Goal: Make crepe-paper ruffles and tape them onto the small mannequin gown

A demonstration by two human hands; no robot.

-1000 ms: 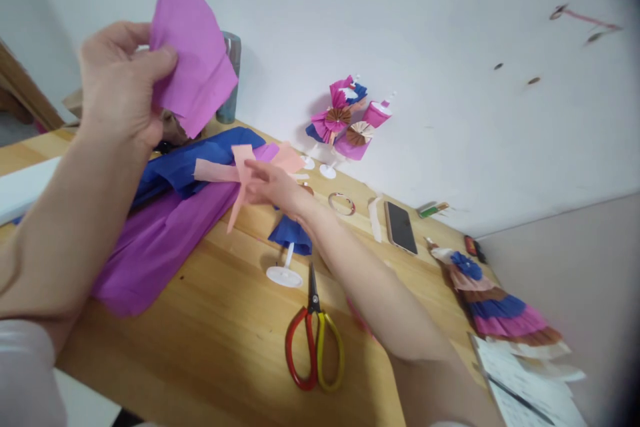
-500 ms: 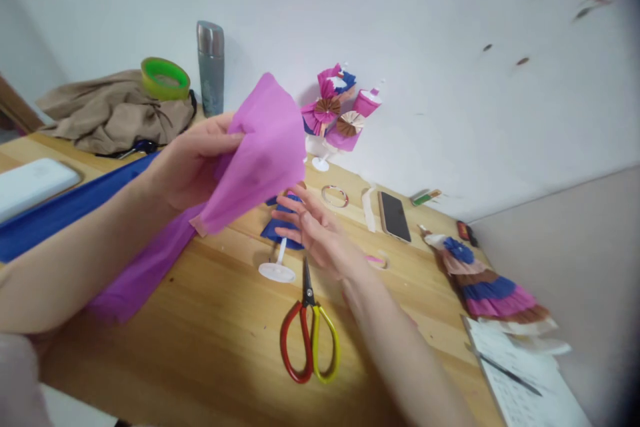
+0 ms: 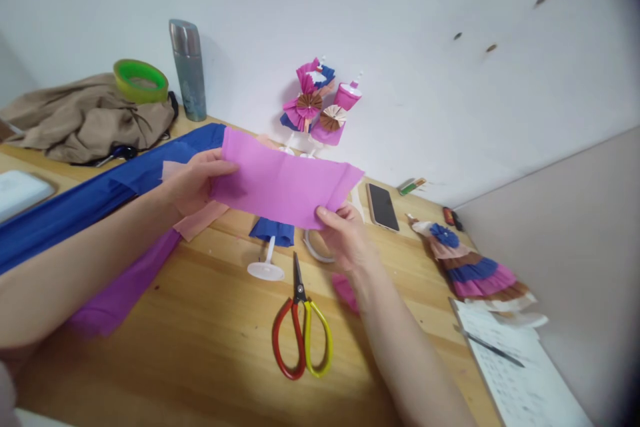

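Note:
A strip of pink crepe paper [image 3: 280,180] is stretched out between my two hands above the table. My left hand [image 3: 200,177] pinches its left end, thumb on top. At the lower right corner, my right hand [image 3: 345,230] grips the paper between thumb and fingers. Under the paper, a small doll stand with a white round base [image 3: 266,271] and a blue paper skirt [image 3: 273,231] is partly hidden. Scissors [image 3: 300,320] with one red and one yellow handle lie just in front of it. A ring-shaped roll of tape [image 3: 317,247] shows beside my right hand.
Blue paper [image 3: 100,193] and purple paper [image 3: 130,283] lie at left, near a flask [image 3: 189,73] and brown cloth [image 3: 85,113]. Dressed paper dolls [image 3: 320,103] stand by the wall. Rightward are a phone [image 3: 383,206], a layered paper dress [image 3: 475,273] and a notebook [image 3: 520,367].
My right hand, open and empty before, now holds the right end of the pink paper. The paper has been spread from a folded shape into a flat strip, and the view has shifted slightly.

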